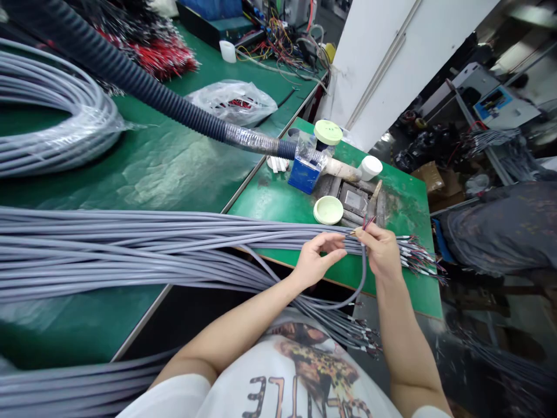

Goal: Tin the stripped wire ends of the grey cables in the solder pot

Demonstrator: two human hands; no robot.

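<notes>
My right hand (381, 251) pinches the end of a grey cable (364, 270), whose stripped coloured wires (369, 221) stick up past the fingers. From there the cable bends down and back to the left. My left hand (319, 256) is just to the left, thumb apart from its curled fingers, with nothing visible in its grip. A thin wire tip (351, 233) points from the right fingertips toward the left ones; whether they touch it I cannot tell. Beneath both hands runs a thick bundle of grey cables (174, 232), ending in white-tagged wire ends (420, 255).
A ribbed black hose (174, 98) crosses to a blue box (304, 174). Beyond my hands are a pale green lid (328, 209), a round tub (328, 133) and a white cup (371, 168). A cable coil (87, 136) and plastic bag (235, 101) lie left; more cables (339, 325) hang near my lap.
</notes>
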